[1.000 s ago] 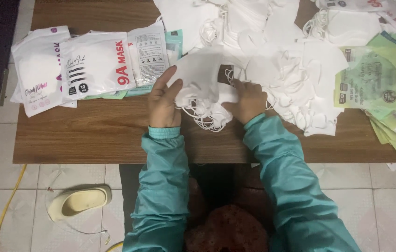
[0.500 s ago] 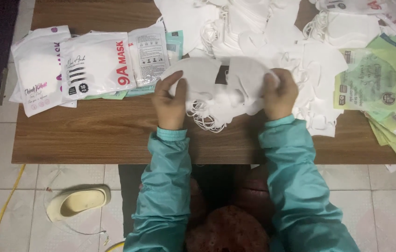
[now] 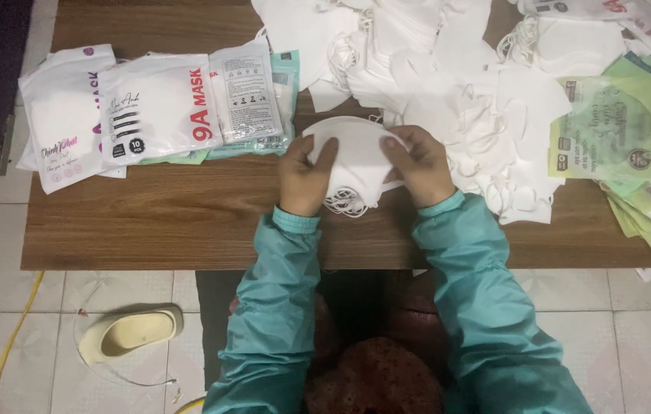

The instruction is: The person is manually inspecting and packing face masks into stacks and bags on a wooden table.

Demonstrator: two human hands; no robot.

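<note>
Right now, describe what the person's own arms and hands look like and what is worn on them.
Both arms wear long teal sleeves of a smooth, slightly shiny jacket fabric: the left sleeve and the right sleeve. Each ends in a ribbed, gathered cuff of the same teal at the wrist. The left hand and right hand are bare: no gloves, and no rings or watch visible.

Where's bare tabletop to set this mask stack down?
Bare wood lies along the table's near edge, left of the left hand, below the packaged masks. The far-left corner is free too. Right of the right hand, loose white masks and green packets crowd it.
</note>
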